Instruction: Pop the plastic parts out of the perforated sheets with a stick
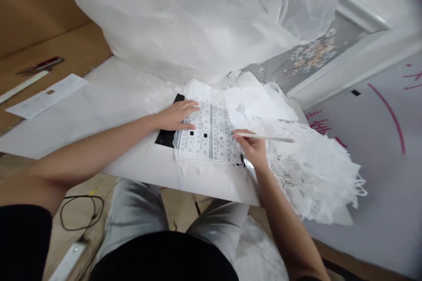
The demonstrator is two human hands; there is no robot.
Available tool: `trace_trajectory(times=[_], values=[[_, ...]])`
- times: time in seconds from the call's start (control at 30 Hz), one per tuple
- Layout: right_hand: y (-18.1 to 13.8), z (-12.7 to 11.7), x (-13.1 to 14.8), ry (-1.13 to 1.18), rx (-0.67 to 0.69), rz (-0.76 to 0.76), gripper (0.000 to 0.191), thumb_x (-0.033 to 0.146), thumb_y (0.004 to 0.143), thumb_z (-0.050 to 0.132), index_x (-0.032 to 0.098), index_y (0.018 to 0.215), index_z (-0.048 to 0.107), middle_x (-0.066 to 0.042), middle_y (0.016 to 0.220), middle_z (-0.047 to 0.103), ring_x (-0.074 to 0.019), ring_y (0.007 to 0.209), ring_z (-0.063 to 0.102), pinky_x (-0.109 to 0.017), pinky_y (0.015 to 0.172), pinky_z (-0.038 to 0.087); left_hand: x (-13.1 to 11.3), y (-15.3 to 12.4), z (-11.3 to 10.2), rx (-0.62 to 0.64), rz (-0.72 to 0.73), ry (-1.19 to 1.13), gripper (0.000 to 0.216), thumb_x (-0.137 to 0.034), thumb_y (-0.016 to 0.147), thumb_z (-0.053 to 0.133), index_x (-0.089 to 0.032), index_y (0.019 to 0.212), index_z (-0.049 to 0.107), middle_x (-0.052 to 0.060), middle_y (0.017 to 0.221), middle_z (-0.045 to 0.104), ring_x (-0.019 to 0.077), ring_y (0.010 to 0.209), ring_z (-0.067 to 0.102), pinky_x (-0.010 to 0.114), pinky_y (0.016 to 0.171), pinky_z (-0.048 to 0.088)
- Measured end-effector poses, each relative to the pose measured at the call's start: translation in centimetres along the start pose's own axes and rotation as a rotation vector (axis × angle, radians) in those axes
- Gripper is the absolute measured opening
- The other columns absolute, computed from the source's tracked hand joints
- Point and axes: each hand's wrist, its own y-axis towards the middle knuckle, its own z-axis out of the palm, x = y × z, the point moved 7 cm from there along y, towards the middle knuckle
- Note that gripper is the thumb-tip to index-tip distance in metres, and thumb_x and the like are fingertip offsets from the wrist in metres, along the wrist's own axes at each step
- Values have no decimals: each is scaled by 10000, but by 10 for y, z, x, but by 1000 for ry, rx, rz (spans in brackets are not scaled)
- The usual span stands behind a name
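Observation:
A white sheet printed with rows of small rings and dark lines (206, 149) lies on the table, with small black squares on it. My left hand (178, 116) rests on the left half of this sheet, fingers spread and holding nothing. At the sheet's right edge, my right hand (252, 147) is closed on a thin white stick-like tool (273, 137). The tool's long end points right; its exact kind is unclear. Under the sheet's left side a flat black plate (165, 138) shows. Several clear film layers appear to be stacked beneath the print.
A tall heap of white cut film scraps (313, 171) lies to the right. White translucent sheeting (198, 17) hangs behind the white table (108, 88). At left are a perforated white strip (48, 96) and a red-handled cutter (49, 62). A power strip (69, 261) and cable lie below.

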Motion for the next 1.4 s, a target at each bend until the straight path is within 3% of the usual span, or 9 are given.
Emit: trace_trajectory(times=[0.2,0.5,0.9,1.0,1.13,1.27,1.4], values=[[-3,16,-23,82,145,57,141,363,820,693,262,903,746,-38,1082,725,-240,1050,657,-414,943,511,0,0,9,64,27,26,725,-652,888,442,-209,1457,362,109,1510,389,270,1406,312,406,1162,209],[4,24,-23,-8,224,11,150,376,828,686,256,886,755,-54,1071,726,-240,1042,658,-396,875,529,2,0,8,80,11,4,741,-673,841,506,-229,1429,424,80,1507,404,285,1406,316,416,1170,199],[1,27,-13,-90,226,-54,152,354,870,631,241,892,731,-47,1045,727,-222,1015,657,-390,843,543,-1,-2,7,115,-9,-34,738,-670,842,512,-249,1439,408,62,1525,379,279,1428,272,411,1184,154],[-4,30,0,-238,224,-201,147,308,904,584,257,928,721,-30,1034,731,-220,1014,641,-415,908,507,-1,-3,9,138,-22,-29,791,-689,815,533,-253,1456,380,64,1544,344,286,1439,248,423,1190,125],[-17,38,8,-587,221,-353,212,227,927,520,256,1037,700,-46,935,740,-253,1026,603,-424,895,453,-3,-6,13,190,-48,5,991,-754,717,583,-272,1515,244,62,1594,216,318,1467,145,480,1190,-13],[-22,39,2,-665,169,-344,257,186,914,488,263,1072,676,-55,893,722,-258,967,585,-400,858,454,-9,-10,14,222,-49,19,1110,-769,669,607,-291,1541,113,64,1616,113,350,1474,72,531,1163,-92],[-19,36,-1,-602,60,-290,257,210,935,449,267,1076,657,-50,941,709,-245,885,577,-379,824,482,-11,-13,13,239,-60,8,1089,-751,669,618,-317,1537,127,55,1616,108,371,1470,69,554,1151,-93]])
